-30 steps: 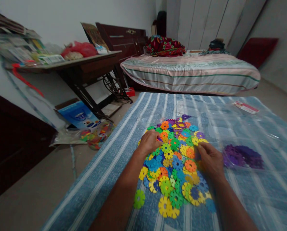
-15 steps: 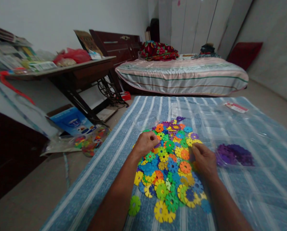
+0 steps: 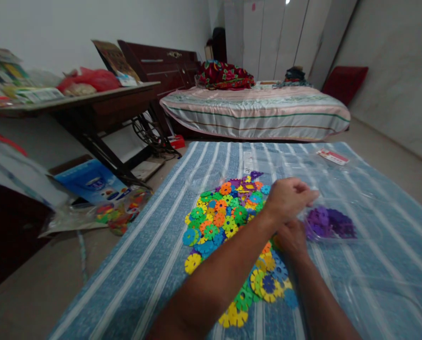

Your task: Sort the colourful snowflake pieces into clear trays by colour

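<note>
My left hand (image 3: 289, 197) is stretched across to the right, its fingers curled together just above and left of a clear plastic box (image 3: 315, 238). Purple snowflake discs (image 3: 340, 223) fill part of that box, and a lighter purple disc (image 3: 322, 215) lies below my fingertips. Under my left wrist, my right hand (image 3: 293, 240) is closed at the right edge of a pile of colourful snowflake discs (image 3: 228, 222). Its fingertips are partly hidden, and what either hand holds does not show. My left forearm covers the middle of the pile.
A blue striped cloth (image 3: 154, 255) covers the surface. Clear plastic lies along its far side with a red and white card (image 3: 333, 157). A clear lid or tray (image 3: 391, 288) is at the near right. Beyond stand a bed (image 3: 253, 113) and a sewing-machine table (image 3: 126, 92).
My left hand has swung right from the pile's left side to beside the purple discs' box, crossing over my right hand. A lighter purple disc now shows in the box. The view has shifted slightly.
</note>
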`<state>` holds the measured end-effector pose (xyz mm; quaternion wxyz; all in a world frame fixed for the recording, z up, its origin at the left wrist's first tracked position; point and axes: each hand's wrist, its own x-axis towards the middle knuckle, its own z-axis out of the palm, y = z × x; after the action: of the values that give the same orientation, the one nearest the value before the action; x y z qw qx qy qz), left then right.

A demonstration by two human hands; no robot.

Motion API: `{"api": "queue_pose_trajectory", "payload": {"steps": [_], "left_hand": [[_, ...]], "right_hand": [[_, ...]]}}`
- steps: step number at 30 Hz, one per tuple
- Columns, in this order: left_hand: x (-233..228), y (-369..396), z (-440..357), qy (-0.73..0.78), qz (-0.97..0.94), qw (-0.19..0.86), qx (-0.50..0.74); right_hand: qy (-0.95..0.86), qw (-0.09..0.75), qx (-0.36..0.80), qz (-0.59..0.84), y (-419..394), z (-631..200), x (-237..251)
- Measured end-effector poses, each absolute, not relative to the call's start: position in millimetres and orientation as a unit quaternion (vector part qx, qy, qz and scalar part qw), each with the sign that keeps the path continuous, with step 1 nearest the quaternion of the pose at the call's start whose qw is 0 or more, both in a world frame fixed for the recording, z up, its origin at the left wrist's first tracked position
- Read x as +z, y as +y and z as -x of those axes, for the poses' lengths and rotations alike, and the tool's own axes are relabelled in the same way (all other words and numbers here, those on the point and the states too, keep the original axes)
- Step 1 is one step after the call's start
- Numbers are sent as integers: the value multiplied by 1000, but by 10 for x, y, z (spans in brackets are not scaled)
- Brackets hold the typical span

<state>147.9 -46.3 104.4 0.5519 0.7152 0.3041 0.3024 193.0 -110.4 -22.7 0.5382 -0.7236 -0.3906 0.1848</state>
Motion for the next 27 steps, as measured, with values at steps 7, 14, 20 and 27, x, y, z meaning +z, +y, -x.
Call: {"api": "queue_pose_trajectory", "payload": {"steps": [7, 14, 20, 27], "left_hand": [[1112, -402, -723, 400, -787, 371, 288], [851, -698, 734, 606, -771, 171, 94], [612, -1013, 1063, 646, -752, 132, 2], [508, -993, 986, 630, -757, 169, 38]], "right_hand": [[-399, 569, 188, 695, -1101, -1913, -196], [-396, 565, 190, 699, -1110, -1941, -271], [-398, 555, 188, 706, -1132, -1967, -285], [-393, 550, 190, 712, -1154, -1955, -256]]}}
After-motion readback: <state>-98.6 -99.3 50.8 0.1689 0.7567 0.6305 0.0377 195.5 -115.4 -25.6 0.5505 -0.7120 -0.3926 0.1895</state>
